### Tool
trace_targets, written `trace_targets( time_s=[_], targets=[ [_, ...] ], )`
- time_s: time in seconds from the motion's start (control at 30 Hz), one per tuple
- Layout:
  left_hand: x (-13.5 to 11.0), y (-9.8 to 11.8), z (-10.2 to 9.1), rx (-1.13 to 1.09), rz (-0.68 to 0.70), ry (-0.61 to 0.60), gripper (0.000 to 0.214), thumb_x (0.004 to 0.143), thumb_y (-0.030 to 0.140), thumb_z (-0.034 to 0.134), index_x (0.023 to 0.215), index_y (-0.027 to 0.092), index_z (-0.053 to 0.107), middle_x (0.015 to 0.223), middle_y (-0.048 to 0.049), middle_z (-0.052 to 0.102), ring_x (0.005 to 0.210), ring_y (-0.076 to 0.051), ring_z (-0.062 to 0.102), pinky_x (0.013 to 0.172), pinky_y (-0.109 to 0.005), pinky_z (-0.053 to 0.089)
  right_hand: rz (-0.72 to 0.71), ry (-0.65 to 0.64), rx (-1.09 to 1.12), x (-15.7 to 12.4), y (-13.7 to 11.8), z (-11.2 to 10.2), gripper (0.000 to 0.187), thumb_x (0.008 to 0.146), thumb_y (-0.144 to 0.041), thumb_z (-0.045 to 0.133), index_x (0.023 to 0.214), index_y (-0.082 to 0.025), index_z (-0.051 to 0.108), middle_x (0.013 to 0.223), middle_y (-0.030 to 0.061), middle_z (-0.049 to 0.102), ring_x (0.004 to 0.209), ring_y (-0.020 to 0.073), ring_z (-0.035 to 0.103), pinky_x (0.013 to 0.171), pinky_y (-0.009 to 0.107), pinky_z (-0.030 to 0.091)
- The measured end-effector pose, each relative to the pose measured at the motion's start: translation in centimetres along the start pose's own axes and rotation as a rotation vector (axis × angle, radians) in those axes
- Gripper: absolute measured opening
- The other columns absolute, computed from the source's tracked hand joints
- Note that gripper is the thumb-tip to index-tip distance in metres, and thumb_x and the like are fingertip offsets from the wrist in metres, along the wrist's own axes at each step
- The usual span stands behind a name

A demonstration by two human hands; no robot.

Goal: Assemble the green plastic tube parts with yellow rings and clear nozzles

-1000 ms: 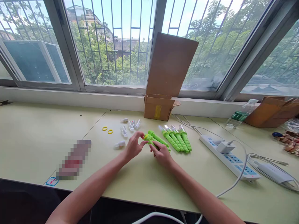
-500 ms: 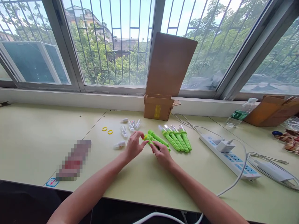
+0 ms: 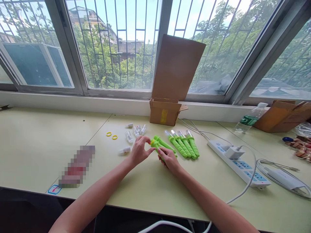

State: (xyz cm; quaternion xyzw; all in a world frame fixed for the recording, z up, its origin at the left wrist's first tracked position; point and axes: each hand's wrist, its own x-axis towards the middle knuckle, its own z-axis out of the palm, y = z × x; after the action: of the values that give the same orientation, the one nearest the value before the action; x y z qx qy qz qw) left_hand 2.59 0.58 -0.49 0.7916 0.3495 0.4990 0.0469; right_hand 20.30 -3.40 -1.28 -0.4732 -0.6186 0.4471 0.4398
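- Fingers [image 3: 145, 139] of left hand [image 3: 138, 152]: pinched on the yellow-ringed end of a green handle [image 3: 155, 145].
- Right hand [image 3: 170, 160]: closed around the same handle farther down, with its lower end hidden from view.
- Long axis: oblique, upper left to lower right; ringed end directed left and away from the person.
- Position: over the counter [image 3: 145, 187], between both hands, just beside a loose green handle [image 3: 167, 146] of nearly parallel slant.
- At right: four green sticks [image 3: 188, 147], clear tips directed away.
- At left: clear caps [image 3: 128, 137]; farther left, two yellow rings [image 3: 114, 139].
- Labels: green on a bottle [image 3: 248, 120], writing too small to read; blue-bordered sticker [image 3: 54, 189], red mark inside, at near edge.
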Motion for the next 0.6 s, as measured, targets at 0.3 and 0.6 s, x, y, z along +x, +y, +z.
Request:
trace_targets(
  time_s=[0.3,0.6],
  targets=[
    [-0.26,0.18,0.17,-0.022,-0.001,-0.024,0.033,0.073,0.031,0.074,0.092,0.021,0.049,0.089,-0.0017,0.061,0.085,-0.02,0.06,0.079,-0.036,0.049,0.061,-0.032,0.07,-0.06,-0.16,-0.15,0.041,0.083,-0.059,0.05,0.066,-0.022,0.052,0.058,0.001,0.056,0.037,0.0099,0.041,0.033,0.025,0.026],
    [-0.59,-0.2,0.0,-0.057,0.001,0.029,0.024,0.078,0.028,0.07,0.089,0.022,0.049,0.085,-0.0003,0.061,0.082,-0.018,0.061,0.074,-0.032,0.049,-0.129,0.003,-0.231,-0.03,0.0,-0.04,0.031,0.079,-0.049,0.06,0.095,-0.022,0.063,0.067,0.0013,0.06,0.05,0.0166,0.053,0.047,0.029,0.041]
  ],
)
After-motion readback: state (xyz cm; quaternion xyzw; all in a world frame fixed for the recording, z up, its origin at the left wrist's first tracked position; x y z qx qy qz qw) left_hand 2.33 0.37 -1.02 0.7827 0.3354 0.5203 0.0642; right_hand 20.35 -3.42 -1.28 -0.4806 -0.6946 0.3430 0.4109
